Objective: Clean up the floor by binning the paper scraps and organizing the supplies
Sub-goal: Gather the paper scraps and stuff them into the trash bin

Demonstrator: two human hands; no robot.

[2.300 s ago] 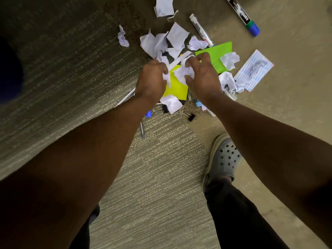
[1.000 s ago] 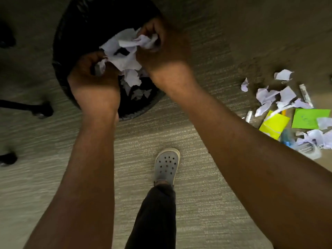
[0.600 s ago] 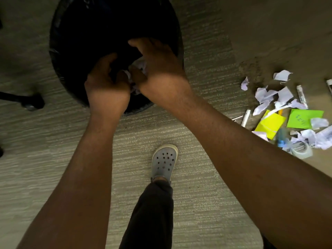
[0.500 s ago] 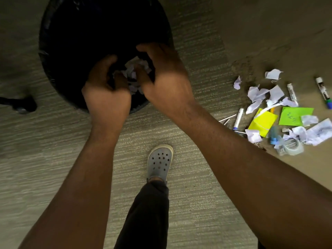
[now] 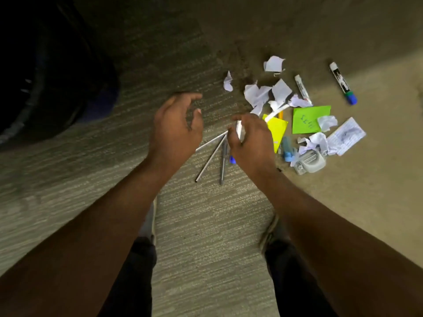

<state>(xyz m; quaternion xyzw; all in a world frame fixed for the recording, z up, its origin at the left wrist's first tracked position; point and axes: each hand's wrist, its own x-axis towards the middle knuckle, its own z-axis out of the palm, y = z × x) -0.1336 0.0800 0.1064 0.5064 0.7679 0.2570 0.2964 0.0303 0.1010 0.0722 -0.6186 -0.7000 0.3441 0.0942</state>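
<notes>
We're looking down on a floor (image 5: 201, 225) of ribbed grey carpet that gives way to a smoother tan stretch on the right. Near the middle we spot thin white sticks (image 5: 209, 160) and a grey pen (image 5: 222, 165) fanned on the carpet. To their right, white paper scraps (image 5: 263, 94) lie scattered, with a yellow note (image 5: 278, 130) and a green note (image 5: 307, 118) among them. A small white marker (image 5: 302, 89) sits just beyond the green note, a blue-capped marker (image 5: 342, 83) further right. A tape dispenser (image 5: 312, 163) rests beside a lined slip (image 5: 346, 136). A black bin (image 5: 34, 83) stands on the carpet at the left edge.
</notes>
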